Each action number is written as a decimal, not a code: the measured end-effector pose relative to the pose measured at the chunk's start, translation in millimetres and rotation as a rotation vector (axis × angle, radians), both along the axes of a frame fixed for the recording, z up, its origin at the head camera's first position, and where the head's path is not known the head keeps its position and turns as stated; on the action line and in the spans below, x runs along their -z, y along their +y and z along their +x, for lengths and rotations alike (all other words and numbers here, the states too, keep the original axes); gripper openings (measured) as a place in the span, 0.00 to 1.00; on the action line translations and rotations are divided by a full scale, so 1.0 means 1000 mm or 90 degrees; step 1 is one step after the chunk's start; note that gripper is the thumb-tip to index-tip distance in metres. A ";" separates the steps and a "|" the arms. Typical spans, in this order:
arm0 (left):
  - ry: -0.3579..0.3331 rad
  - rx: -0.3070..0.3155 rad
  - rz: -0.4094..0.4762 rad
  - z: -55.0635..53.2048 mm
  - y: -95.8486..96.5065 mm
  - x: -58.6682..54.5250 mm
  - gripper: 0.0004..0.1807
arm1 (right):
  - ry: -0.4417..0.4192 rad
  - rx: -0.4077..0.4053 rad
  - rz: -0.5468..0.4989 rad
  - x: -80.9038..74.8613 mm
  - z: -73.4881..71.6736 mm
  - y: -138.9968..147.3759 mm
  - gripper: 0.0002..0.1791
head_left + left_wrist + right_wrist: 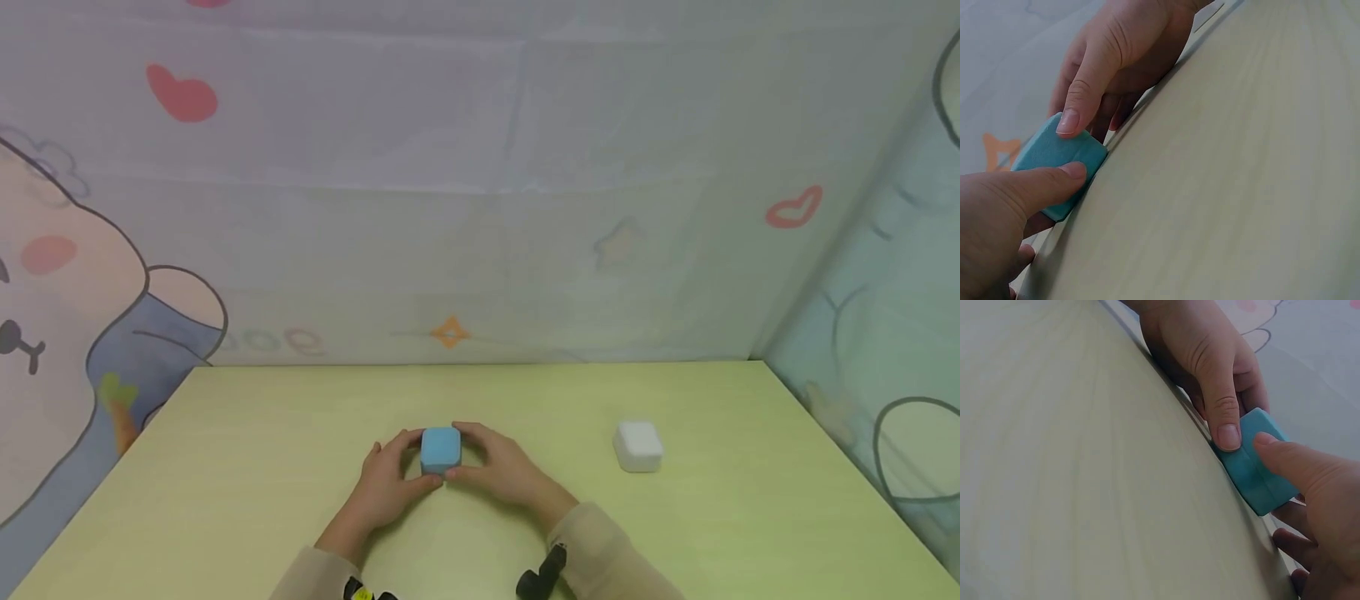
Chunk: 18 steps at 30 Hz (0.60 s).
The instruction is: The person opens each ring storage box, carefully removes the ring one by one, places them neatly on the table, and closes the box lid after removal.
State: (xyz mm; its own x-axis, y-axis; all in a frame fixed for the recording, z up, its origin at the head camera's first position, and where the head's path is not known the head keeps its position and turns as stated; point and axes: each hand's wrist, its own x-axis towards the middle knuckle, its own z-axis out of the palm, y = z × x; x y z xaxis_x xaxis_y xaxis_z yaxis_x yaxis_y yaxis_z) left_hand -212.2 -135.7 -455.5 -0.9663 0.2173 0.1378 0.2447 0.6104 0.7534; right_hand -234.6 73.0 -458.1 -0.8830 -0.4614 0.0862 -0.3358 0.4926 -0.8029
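Observation:
A blue block [441,450] with rounded edges sits near the middle of the table, between both hands. My left hand [387,485] grips it from the left, its thumb on the near face and its fingers around the far side. From the right, my right hand [501,465] pinches the same block between thumb and fingers. In the left wrist view the two thumbs press the near face of the blue block [1063,150] close together. The right wrist view shows the blue block [1260,472] at the tabletop; the fingertips behind it are mostly hidden.
A white block [638,446] with rounded edges stands on the table to the right of my right hand. The pale yellow table [247,467] ends at a printed cloth backdrop [450,250], with cloth along the right side too.

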 end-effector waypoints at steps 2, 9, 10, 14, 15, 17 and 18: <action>0.005 0.002 0.001 0.001 0.000 -0.001 0.34 | 0.002 -0.001 -0.003 -0.001 0.000 0.000 0.41; 0.020 0.008 0.003 0.003 0.002 -0.007 0.33 | 0.014 -0.002 -0.024 -0.006 0.001 0.000 0.41; 0.021 0.007 0.002 0.003 0.002 -0.008 0.33 | 0.014 -0.002 -0.026 -0.006 0.001 0.000 0.41; 0.017 0.003 -0.001 0.004 0.003 -0.011 0.33 | 0.021 0.003 -0.026 -0.007 0.000 0.000 0.39; 0.015 0.003 -0.003 0.004 0.003 -0.012 0.34 | 0.023 0.004 -0.026 -0.007 0.000 0.001 0.39; 0.013 0.003 -0.007 0.005 0.003 -0.012 0.34 | 0.025 0.005 -0.024 -0.007 0.000 0.001 0.37; 0.014 0.004 -0.010 0.005 0.003 -0.012 0.35 | 0.026 0.004 -0.025 -0.007 0.001 0.001 0.37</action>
State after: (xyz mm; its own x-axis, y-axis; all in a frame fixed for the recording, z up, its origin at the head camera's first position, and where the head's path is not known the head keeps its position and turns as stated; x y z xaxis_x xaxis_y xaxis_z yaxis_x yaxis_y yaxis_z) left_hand -207.3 -132.6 -443.3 -0.9619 0.2254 0.1550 0.2644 0.6203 0.7385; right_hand -234.0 74.1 -450.7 -0.8815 -0.4510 0.1397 -0.3652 0.4637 -0.8072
